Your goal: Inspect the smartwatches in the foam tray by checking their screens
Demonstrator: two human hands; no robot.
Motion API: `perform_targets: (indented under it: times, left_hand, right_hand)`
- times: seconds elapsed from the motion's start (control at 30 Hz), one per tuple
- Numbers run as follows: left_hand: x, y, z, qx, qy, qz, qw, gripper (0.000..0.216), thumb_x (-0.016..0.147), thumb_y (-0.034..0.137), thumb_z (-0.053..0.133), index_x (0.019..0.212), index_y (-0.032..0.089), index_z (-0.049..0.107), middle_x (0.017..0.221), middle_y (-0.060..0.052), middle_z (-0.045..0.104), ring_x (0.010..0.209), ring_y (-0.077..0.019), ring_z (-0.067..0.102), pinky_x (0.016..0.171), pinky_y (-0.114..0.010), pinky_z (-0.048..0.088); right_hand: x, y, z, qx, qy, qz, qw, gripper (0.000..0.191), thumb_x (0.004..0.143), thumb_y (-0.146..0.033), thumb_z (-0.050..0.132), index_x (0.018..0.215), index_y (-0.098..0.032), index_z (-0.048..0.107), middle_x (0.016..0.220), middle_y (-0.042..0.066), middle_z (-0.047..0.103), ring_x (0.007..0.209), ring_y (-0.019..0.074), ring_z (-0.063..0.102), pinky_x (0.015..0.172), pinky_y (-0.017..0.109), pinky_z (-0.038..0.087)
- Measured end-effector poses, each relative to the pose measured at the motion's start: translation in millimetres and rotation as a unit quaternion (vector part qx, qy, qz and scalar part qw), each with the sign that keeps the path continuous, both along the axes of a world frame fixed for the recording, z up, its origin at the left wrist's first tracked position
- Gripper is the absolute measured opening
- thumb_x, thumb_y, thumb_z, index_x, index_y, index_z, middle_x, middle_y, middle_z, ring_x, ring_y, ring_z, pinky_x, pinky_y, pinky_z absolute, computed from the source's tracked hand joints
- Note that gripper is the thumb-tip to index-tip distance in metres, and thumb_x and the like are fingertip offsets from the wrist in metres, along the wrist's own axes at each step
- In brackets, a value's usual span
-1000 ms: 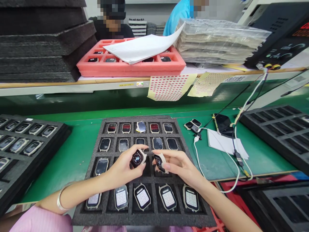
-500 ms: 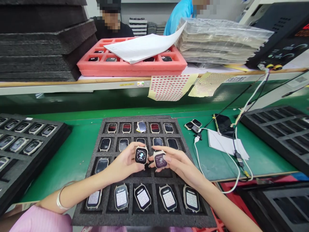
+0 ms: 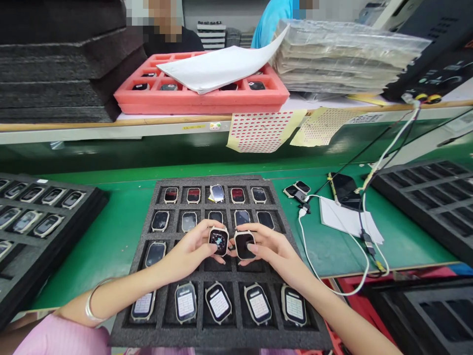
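Two watches abreast: lit watch point(image 3: 218, 240) pinched in left fingers point(image 3: 202, 231), dark watch point(image 3: 244, 245) pinched in right fingers point(image 3: 260, 230).

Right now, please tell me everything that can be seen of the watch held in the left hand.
The left watch is a small strapless body with a rounded, pale cream case, plastic by its look. Its dark screen is lit and shows a round, colourful dial. It faces up, slightly tilted, above the middle of the black foam tray. The left hand pinches it by its edges; a second watch is close beside it.
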State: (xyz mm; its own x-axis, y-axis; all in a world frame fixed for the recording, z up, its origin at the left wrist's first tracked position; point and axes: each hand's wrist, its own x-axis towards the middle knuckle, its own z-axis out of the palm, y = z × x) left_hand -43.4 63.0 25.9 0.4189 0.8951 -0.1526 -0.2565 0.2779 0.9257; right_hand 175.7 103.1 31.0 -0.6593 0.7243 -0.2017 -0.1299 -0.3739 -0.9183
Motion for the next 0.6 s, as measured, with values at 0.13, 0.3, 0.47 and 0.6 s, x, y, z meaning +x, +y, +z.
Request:
perform_targets:
  times: [0.13,0.3,0.47,0.6]
  left_hand:
    - [0.8,0.7,0.7,-0.005,0.006,-0.001,1.0,0.027,0.087,0.018,0.051,0.114,0.02,0.046,0.102,-0.006,0.059,0.095,-0.021,0.059,0.079,-0.038,0.054]
    - [2.1,0.4,-0.1,0.001,0.022,0.003,1.0,0.032,0.084,0.018,0.057,0.114,0.021,0.045,0.099,-0.005,0.058,0.088,-0.018,0.058,0.072,-0.031,0.051]
    - [3.7,-0.2,-1.2,0.027,0.063,0.022,0.997,0.037,0.08,0.013,0.062,0.112,0.021,0.047,0.089,0.001,0.056,0.077,-0.012,0.052,0.072,-0.025,0.043]
    - [1.6,-2.0,-2.5,0.034,0.11,0.019,0.993,0.031,0.083,0.016,0.058,0.112,0.02,0.047,0.081,0.003,0.049,0.067,-0.0113,0.045,0.064,-0.025,0.04]
  right_hand:
    - [-0.2,-0.9,1.3,0.006,-0.001,0.002,1.0,0.029,0.087,-0.02,0.061,0.116,-0.022,0.056,0.103,0.005,0.069,0.095,0.022,0.069,0.075,0.035,0.061]
    - [0.0,-3.4,-1.5,0.027,-0.004,-0.001,1.0,0.038,0.09,-0.025,0.058,0.128,-0.025,0.051,0.108,0.005,0.068,0.102,0.0211,0.065,0.083,0.039,0.059]
    - [-1.2,-4.6,-1.8,0.024,-0.003,0.011,1.0,0.042,0.093,-0.027,0.055,0.134,-0.028,0.047,0.114,0.004,0.066,0.105,0.0207,0.064,0.092,0.043,0.053]
    - [0.3,-2.3,1.2,0.047,-0.032,0.021,0.998,0.035,0.088,-0.023,0.061,0.122,-0.026,0.058,0.108,0.004,0.068,0.096,0.0177,0.065,0.087,0.034,0.053]
